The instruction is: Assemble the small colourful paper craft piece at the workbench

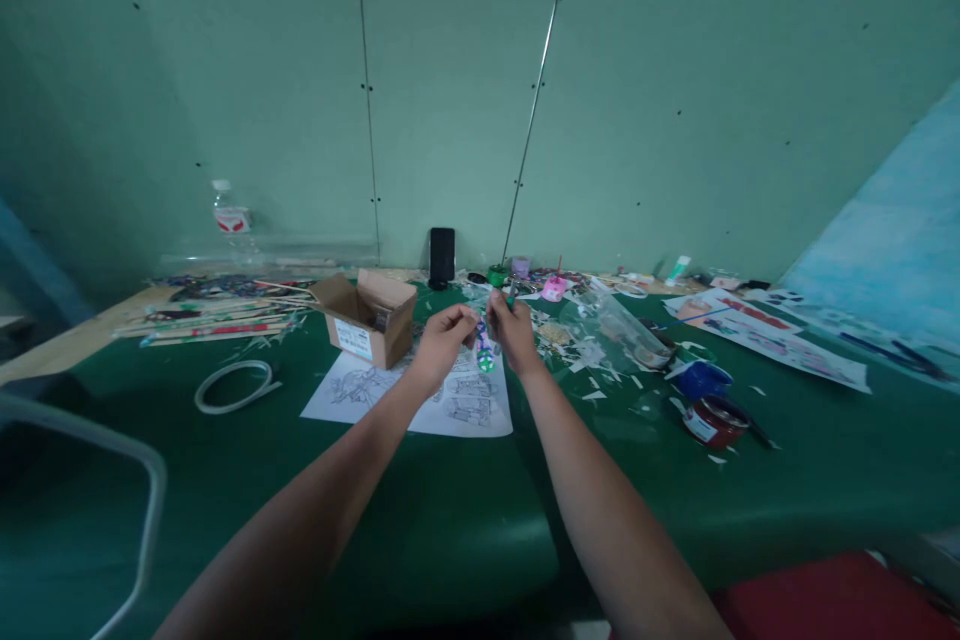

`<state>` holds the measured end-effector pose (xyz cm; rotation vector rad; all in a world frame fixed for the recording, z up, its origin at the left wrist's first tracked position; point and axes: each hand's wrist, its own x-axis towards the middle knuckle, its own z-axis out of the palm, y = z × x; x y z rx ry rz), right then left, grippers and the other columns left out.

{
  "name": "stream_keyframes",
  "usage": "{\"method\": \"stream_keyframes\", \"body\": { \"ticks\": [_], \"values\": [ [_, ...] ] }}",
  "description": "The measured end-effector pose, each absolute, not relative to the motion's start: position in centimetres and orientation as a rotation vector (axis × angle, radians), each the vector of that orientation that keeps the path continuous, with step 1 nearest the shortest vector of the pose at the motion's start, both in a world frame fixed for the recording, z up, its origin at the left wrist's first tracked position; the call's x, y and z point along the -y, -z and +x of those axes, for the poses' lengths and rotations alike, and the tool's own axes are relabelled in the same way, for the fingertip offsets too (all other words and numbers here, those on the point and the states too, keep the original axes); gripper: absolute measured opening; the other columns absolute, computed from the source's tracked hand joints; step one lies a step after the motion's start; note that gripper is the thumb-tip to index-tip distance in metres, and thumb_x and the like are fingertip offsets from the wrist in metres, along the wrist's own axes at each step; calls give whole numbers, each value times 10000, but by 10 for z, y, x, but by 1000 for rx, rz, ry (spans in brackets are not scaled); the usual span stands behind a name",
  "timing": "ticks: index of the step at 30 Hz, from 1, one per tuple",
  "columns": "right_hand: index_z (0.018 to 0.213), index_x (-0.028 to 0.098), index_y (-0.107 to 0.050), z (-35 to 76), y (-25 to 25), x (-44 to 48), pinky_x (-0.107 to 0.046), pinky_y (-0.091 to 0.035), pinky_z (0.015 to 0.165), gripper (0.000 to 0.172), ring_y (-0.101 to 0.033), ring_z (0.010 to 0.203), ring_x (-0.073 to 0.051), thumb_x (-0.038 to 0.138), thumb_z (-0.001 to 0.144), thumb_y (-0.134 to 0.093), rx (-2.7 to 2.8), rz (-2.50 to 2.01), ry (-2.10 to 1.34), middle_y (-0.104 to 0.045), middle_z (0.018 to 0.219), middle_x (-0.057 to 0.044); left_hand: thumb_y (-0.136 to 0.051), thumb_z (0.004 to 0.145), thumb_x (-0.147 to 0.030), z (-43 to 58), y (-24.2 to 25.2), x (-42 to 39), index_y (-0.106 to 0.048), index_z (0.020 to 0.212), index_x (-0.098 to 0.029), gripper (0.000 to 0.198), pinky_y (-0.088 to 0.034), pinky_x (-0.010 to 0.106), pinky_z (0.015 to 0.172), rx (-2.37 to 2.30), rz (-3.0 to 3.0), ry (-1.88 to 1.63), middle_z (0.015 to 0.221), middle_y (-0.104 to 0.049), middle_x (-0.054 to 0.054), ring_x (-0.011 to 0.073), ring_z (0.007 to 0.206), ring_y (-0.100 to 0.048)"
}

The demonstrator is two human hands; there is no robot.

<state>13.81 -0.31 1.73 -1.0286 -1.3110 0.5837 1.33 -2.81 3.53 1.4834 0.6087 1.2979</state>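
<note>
My left hand is closed, with thumb and fingers pinched at the upper part of a small painted piece, purple with a round green end. Facing it, my right hand is closed around a slim, dark paintbrush-like stick, whose upper end pokes out above the fingers; its tip is hidden. The piece hangs between both hands, over a white sheet with line drawings. Just left of my left hand stands an open cardboard box. Beyond my right hand are a green paint pot and a pink pot.
A phone leans on the wall. Painted sticks, a coiled white tube and a bottle are at left. Paper scraps, a clear plastic package, a blue pot and a red tin lie right.
</note>
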Motion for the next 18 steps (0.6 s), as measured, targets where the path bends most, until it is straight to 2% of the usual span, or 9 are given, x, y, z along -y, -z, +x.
{"method": "stream_keyframes", "body": {
  "ticks": [3, 5, 13, 18],
  "values": [
    [716, 208, -495, 136, -23, 9, -220, -208, 389, 277, -252, 389, -79, 480, 769, -488, 1240, -882, -758, -308, 477, 85, -568, 737, -315, 13, -36, 28, -504, 597, -171, 211, -326, 232, 529, -621, 1542, -1323, 512, -441, -37, 87, 501, -419],
    [699, 204, -508, 136, -25, 13, -216, -216, 395, 277, -257, 396, -75, 475, 756, -511, 1262, -833, -769, -307, 474, 82, -573, 722, -312, 12, -36, 27, -524, 610, -168, 189, -321, 231, 525, -630, 1571, -1323, 507, -436, -41, 86, 497, -412],
    [590, 185, -501, 134, -25, 14, -217, -329, 489, 310, -407, 505, -89, 449, 735, -576, 1441, -902, -611, -438, 522, 45, -592, 673, -268, 9, -32, 19, -499, 577, -158, 173, -308, 217, 524, -791, 1615, -1311, 531, -458, -47, 77, 516, -407],
    [619, 193, -485, 132, -25, 14, -219, -344, 509, 294, -409, 520, -97, 450, 756, -528, 1415, -959, -487, -429, 526, 47, -607, 687, -318, 11, -28, 17, -451, 683, -177, 210, -378, 228, 516, -714, 1428, -1200, 579, -524, -42, 87, 478, -501]
  ]
}}
